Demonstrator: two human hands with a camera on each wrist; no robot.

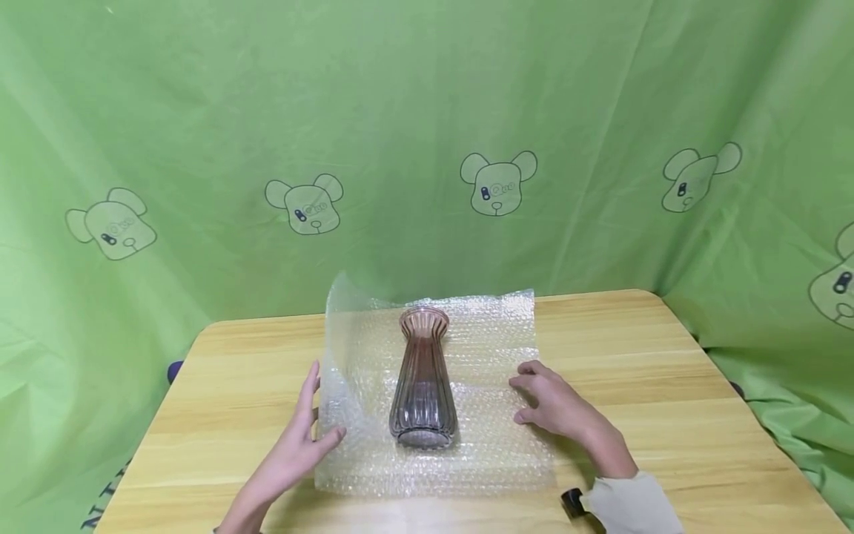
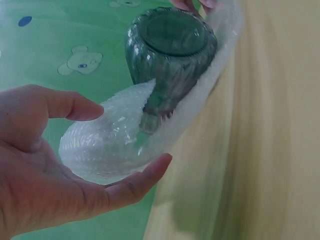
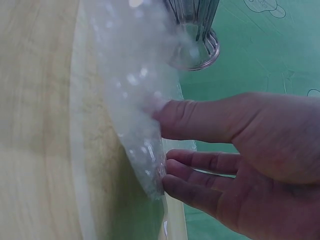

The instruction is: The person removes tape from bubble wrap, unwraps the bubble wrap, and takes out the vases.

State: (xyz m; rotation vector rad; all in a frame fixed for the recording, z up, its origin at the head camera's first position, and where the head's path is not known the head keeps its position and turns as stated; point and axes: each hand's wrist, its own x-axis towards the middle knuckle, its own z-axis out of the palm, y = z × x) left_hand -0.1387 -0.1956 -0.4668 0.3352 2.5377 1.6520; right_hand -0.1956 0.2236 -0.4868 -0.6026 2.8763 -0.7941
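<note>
A ribbed glass vase (image 1: 423, 378), pinkish at the mouth and grey at the base, lies on its side on a sheet of clear bubble wrap (image 1: 494, 460). Its base faces the near table edge. My left hand (image 1: 293, 449) is at the sheet's left side, which curls upward. Thumb and fingers are spread apart around that curl, as the left wrist view shows with the bubble wrap (image 2: 105, 145) between them. On the other side my right hand (image 1: 557, 404) has its fingertips at the sheet's right edge, fingers slightly bent. In the right wrist view its thumb touches the bubble wrap (image 3: 137, 110).
The sheet lies on a light wooden table (image 1: 667, 415) with rounded far corners. Green curtain (image 1: 414, 133) printed with cartoon bear heads hangs behind and at both sides. A small black object (image 1: 572, 503) shows beside the right sleeve (image 1: 634, 504).
</note>
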